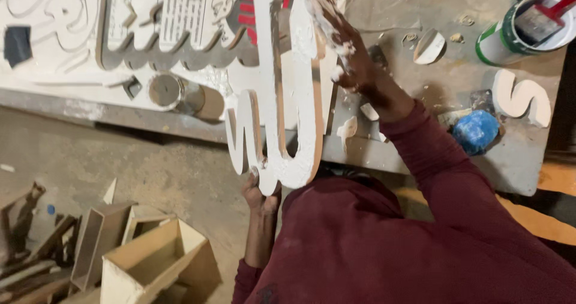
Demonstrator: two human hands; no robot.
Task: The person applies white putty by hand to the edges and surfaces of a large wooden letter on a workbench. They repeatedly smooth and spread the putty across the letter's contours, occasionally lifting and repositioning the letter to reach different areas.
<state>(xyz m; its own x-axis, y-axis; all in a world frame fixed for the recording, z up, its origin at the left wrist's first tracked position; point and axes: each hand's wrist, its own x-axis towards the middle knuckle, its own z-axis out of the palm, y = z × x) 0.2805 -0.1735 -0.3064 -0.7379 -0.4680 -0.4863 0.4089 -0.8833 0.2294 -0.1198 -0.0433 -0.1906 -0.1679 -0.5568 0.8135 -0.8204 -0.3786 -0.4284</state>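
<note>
The grey worktop (528,160) fills the top of the view, and a big white board with raised curly shapes (120,28) lies on its far side. A tall white cut-out shape (282,100) stands on its edge at the front of the worktop, tilted up toward the person. The left hand (261,193) is under its low end, with its grip closed on the bottom edge. The right hand (348,58), dusty with white, rests high on the same shape; it is blurred, so I cannot tell if its grip is closed. A white paint bucket with a green band (510,37) sits at the far right corner with a brush (540,19) in it. Near it lie a white curvy letter (522,97) and a blue ball of cloth (476,131). Open wooden boxes (150,256) sit on the floor below
</note>
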